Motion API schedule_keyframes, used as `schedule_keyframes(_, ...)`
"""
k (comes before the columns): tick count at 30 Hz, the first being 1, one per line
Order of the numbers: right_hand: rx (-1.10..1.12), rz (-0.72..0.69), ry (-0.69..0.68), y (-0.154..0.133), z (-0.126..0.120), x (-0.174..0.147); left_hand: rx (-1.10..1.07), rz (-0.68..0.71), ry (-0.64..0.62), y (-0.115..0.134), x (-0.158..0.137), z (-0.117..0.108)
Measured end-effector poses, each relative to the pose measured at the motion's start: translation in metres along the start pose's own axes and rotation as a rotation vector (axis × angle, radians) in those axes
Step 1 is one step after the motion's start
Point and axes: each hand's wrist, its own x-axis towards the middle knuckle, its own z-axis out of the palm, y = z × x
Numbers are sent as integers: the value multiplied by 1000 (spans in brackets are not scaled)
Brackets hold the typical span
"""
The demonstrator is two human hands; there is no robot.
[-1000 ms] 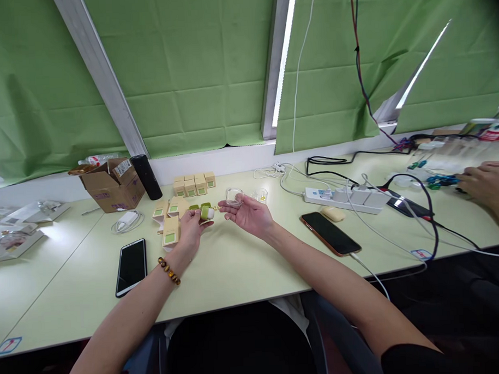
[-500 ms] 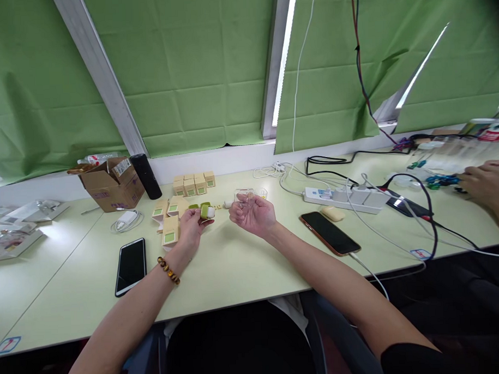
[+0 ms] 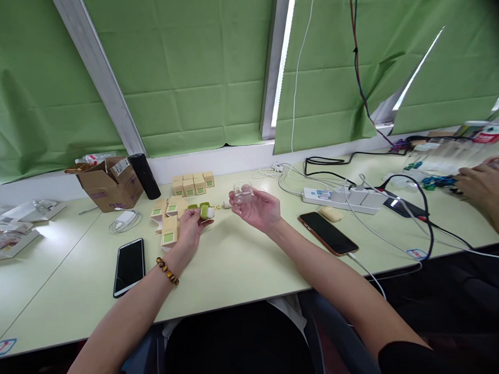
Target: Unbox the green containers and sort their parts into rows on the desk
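A small green-and-white object (image 3: 207, 211) is gripped in the fingertips of my left hand (image 3: 189, 228), above the table left of centre. I cannot make out its exact kind. My right hand (image 3: 257, 209) is turned palm up, its fingers curled round a clear plastic container (image 3: 244, 193). A gap of bare table separates the two hands. Close by my left hand stand several small cream boxes with green squares, one of them this front box (image 3: 169, 230). Behind them a further row of cream boxes (image 3: 193, 184) stands near the wall.
A black-screened phone (image 3: 129, 266) lies at left; another phone (image 3: 328, 233) charges at right beside a white power strip (image 3: 344, 199) with tangled cables. An opened cardboard box (image 3: 110, 183) and black cylinder (image 3: 145, 176) stand at back left. Another person's hands (image 3: 484, 187) work far right.
My right hand has rolled more palm up, bringing the clear container into plainer sight on its fingers. My left hand stays in place with the green-and-white object.
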Motion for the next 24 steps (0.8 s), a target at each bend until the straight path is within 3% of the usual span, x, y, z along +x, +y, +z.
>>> schedule_keyframes(3, -77, -139, 44, -7, -8, 9, -3, -17, 11, 3, -3, 2)
schedule_keyframes(6, -226, -287, 203, -16, -28, 29, -2, -24, 20, 4, -4, 3)
schedule_keyframes(10, -617, -332, 374, -33, -65, 67, -6, -26, 22, 2, -2, 3)
schedule_keyframes(14, -1383, -77, 318, -50, -98, 101, -10, -21, 22, 0, 0, 2)
schedule_keyframes(18, -1584, 71, 270, -54, -116, 127, -5, -2, 7, -2, 0, 1)
schedule_keyframes(24, -1760, 276, 179, -37, -123, 155, 0, -27, 29, -1, 1, 1)
